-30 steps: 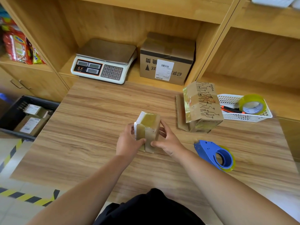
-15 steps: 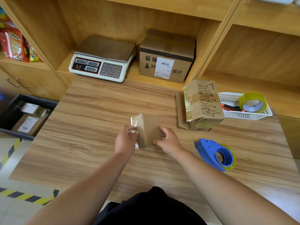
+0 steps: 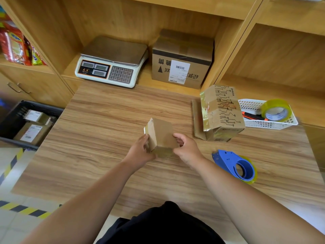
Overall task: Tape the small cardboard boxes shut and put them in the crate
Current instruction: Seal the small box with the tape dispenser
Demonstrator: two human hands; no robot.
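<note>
Fingers of left grip (image 3: 140, 150) and right grip (image 3: 186, 148) pinch opposite sides of the small brown cardboard box (image 3: 162, 136), tilted over the wooden worktop (image 3: 105, 138); rubbing its glossy tape ends flat seems wise; the black plastic crate (image 3: 8, 120) sits well left.

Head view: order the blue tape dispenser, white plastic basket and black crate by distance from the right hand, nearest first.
1. Blue tape dispenser, lying just right of the right hand.
2. White plastic basket, farther back on the right.
3. Black crate, low at the far left.
</note>
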